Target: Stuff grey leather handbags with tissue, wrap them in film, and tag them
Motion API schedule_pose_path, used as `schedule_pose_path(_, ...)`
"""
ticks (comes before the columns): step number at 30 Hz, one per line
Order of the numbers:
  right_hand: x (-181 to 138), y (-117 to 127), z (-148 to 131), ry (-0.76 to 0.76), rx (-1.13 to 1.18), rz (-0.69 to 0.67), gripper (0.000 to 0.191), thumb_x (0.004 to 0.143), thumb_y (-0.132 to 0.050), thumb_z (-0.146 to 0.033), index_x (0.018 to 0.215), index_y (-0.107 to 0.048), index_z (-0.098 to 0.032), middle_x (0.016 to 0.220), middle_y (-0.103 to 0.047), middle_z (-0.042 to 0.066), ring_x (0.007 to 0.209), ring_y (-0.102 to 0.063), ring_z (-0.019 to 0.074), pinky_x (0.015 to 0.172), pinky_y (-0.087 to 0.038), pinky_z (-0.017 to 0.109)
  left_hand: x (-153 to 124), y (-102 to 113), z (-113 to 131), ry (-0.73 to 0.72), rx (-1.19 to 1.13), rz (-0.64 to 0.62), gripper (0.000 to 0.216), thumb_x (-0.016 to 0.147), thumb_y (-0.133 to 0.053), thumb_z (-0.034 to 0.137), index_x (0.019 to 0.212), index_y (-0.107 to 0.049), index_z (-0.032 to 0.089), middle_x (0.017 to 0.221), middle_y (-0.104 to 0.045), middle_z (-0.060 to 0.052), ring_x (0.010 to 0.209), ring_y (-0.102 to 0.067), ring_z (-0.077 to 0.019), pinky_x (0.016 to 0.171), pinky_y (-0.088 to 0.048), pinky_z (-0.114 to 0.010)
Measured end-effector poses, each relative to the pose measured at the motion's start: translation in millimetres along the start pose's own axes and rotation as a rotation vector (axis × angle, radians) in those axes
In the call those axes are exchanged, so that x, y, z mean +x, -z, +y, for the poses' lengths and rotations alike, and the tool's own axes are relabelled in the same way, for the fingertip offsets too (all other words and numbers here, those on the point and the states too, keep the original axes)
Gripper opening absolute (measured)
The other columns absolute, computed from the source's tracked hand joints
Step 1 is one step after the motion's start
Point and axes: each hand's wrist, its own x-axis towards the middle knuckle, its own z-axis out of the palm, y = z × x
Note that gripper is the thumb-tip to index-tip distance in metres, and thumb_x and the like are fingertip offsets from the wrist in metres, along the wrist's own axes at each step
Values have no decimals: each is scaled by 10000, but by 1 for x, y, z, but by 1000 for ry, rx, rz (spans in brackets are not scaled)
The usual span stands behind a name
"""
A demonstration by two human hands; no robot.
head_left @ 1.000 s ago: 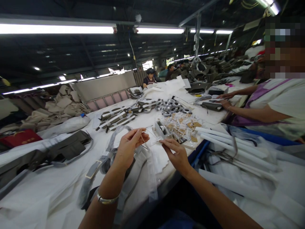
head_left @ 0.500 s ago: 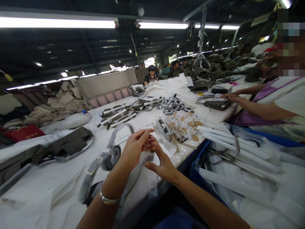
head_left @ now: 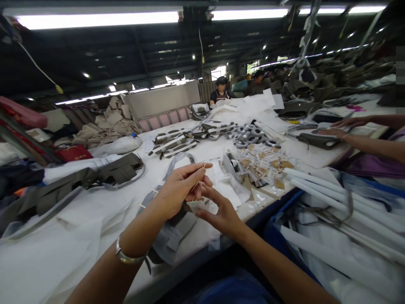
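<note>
My left hand (head_left: 177,188) pinches a thin pale cord (head_left: 205,165) between fingertips and thumb, near the middle of the frame. My right hand (head_left: 223,213) is half curled just beside it, fingertips meeting those of my left and thumb apart; I can't tell whether it grips anything. A small pale tag (head_left: 196,205) shows between my hands, below the cord.

Under my left wrist, part of a plastic-wrapped strap (head_left: 147,198) is hidden. Just beyond my fingers, right of centre, a grey dispenser (head_left: 233,165) stands on the table (head_left: 300,153), against a spread heap of tags (head_left: 268,162). Behind these, coiled grey rolls (head_left: 253,136) and banded strap bundles (head_left: 177,143) crowd the middle. Dark bag pieces (head_left: 118,169) lie at left. At lower right, a blue bin (head_left: 286,217) is crammed with white tubes (head_left: 319,194). At the right edge, a co-worker's hand (head_left: 333,133) rests on a dark bag (head_left: 318,141).
</note>
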Motion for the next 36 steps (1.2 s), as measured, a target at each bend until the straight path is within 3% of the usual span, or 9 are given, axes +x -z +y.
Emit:
schedule_pose_path(2,4,-7,-7,-18,66,-49,653,781,-777,-416,1358,-512,-266,1282,-622,73,1258,-537,278,1101,-403,473,-2,0,1,23,5,-32,451,822,-698,468,1192,-658,213,870,-662,-53,477,-460,-43,396,-272,-155)
schedule_pose_path(6,13,-23,-17,-88,216,-51,358,819,-719,-489,1041,-611,-229,988,-665,25,967,-637,213,882,-535,368,-6,-2,3,52,44,-41,455,796,-718,456,1163,-678,190,774,-659,-36,462,-461,-55,375,-263,-163)
schedule_pose_path(10,17,-33,-21,-120,273,-36,256,884,-652,-458,811,-634,-213,829,-671,12,829,-638,178,820,-527,340,-10,4,9,31,78,-36,462,806,-702,458,1187,-665,200,826,-670,-39,445,-474,-64,343,-273,-175)
schedule_pose_path(17,10,-28,-24,-247,494,-108,299,903,-636,-428,1118,-648,-221,748,-692,5,524,-583,105,517,-482,242,-24,48,24,-68,167,11,318,832,-694,420,1032,-719,174,730,-648,-29,494,-517,-77,445,-396,-179)
schedule_pose_path(22,8,-30,-27,-378,593,-126,290,917,-604,-468,992,-677,-198,729,-684,16,479,-564,85,436,-445,195,-45,81,11,36,169,6,324,838,-689,437,1019,-712,169,776,-667,-57,654,-624,-141,659,-547,-265)
schedule_pose_path(29,13,-52,-22,-511,391,-315,383,905,-587,-512,923,-676,-140,702,-692,32,470,-573,80,447,-460,183,-75,117,-6,74,218,176,378,854,-671,459,1109,-671,180,909,-708,-60,811,-669,-164,781,-551,-289)
schedule_pose_path(33,18,-71,-7,-554,304,-343,422,881,-591,-539,917,-679,-127,688,-697,35,449,-571,88,414,-456,185,-83,143,-19,1,299,354,405,844,-666,490,1097,-671,173,994,-712,-76,896,-663,-191,703,-519,-250)
schedule_pose_path(36,21,-87,2,-585,277,-333,421,869,-599,-540,896,-692,-130,680,-698,35,436,-564,91,398,-452,187,-84,160,-40,38,425,310,392,837,-667,470,1085,-688,168,952,-710,-61,832,-634,-173,608,-452,-219)
